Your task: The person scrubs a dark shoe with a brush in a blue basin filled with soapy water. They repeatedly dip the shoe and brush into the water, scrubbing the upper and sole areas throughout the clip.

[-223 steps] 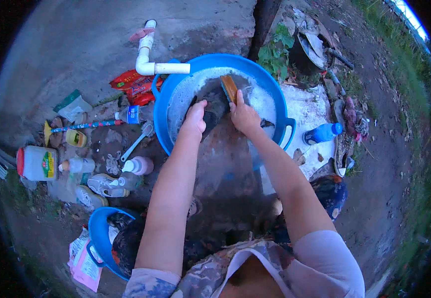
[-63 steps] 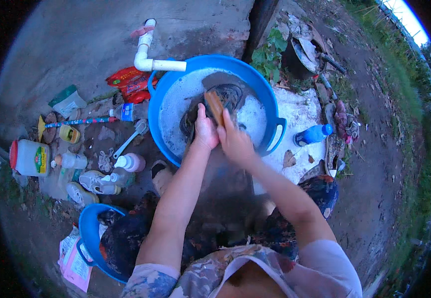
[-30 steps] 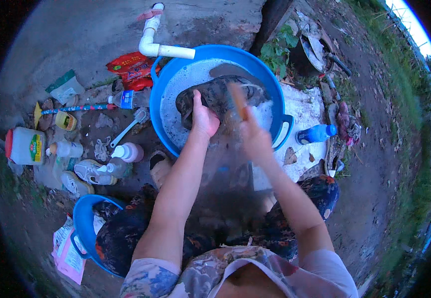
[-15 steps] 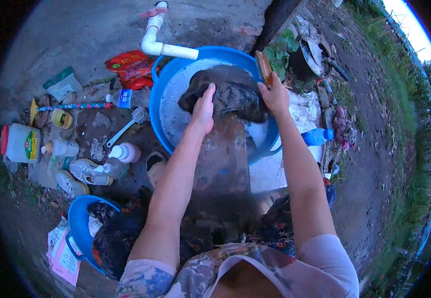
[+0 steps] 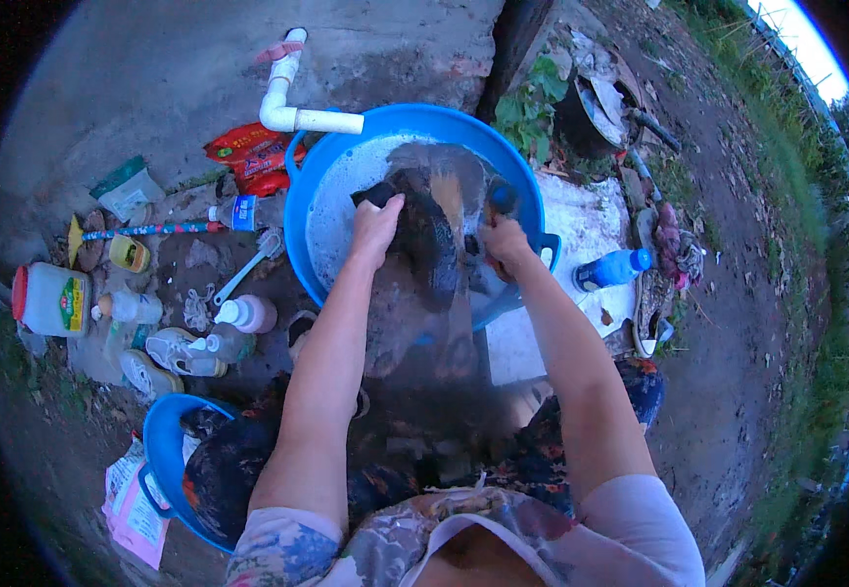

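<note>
Bunched in my left hand (image 5: pixel 375 231) is the edge of a dark, wet cloth (image 5: pixel 428 240), perhaps a garment. It lies over a wet wooden board (image 5: pixel 450 199) that slopes into a big blue tub (image 5: pixel 414 115) of sudsy water. My right hand (image 5: pixel 506 245) is closed round a brush (image 5: pixel 501 202) at the cloth's right side, inside the tub's right rim. Motion blurs the brush, and its bristles cannot be made out.
A white pipe with a tap (image 5: pixel 317 120) juts over the tub's far left rim. Bottles, shoes (image 5: pixel 184 352) and a white-handled brush (image 5: pixel 251 266) lie left. A smaller blue tub (image 5: pixel 162 440) stands near left. Right of the big tub is a blue bottle (image 5: pixel 612 269) on a pale slab.
My right hand has come down and left with the brush, from the tub's far right rim to beside the cloth. My left hand has shifted slightly left, and the cloth now hangs lengthwise.
</note>
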`<action>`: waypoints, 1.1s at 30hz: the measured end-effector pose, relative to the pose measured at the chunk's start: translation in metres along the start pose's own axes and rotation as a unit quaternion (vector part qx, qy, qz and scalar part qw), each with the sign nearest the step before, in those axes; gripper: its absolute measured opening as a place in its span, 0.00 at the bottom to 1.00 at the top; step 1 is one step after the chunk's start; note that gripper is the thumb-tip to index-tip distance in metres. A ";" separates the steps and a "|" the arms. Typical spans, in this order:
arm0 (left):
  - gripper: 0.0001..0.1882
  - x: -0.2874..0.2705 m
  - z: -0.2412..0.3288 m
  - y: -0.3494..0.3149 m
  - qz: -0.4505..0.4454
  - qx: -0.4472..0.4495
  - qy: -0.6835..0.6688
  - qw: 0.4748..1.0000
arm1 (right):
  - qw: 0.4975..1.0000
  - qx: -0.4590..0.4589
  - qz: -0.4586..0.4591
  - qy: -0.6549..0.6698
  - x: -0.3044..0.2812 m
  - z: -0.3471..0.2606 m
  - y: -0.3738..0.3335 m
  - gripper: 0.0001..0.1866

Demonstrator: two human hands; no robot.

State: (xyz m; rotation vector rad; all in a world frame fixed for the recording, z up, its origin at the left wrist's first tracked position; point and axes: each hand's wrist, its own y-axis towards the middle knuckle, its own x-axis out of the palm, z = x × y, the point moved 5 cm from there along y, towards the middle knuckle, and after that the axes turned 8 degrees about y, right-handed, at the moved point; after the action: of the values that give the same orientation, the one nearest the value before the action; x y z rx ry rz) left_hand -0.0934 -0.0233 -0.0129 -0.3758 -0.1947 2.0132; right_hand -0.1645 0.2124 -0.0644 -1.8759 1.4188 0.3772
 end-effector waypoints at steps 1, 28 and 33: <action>0.17 0.000 -0.013 0.010 -0.010 0.000 -0.015 1.000 | 1.000 0.015 -0.021 0.013 -0.002 -0.001 -0.004 0.21; 0.19 0.011 -0.029 0.012 -0.074 0.032 0.014 0.997 | 0.970 -0.149 -0.030 -0.190 0.012 -0.081 0.036 0.24; 0.23 0.005 -0.027 0.010 -0.095 0.028 -0.021 0.995 | 0.983 -0.149 -0.055 -0.095 -0.008 -0.083 0.006 0.24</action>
State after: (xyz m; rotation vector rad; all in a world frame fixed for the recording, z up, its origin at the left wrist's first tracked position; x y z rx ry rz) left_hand -0.0945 -0.0243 -0.0417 -0.2688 -0.1929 1.8351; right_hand -0.1895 0.1588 -0.0049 -2.0809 1.1761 0.7263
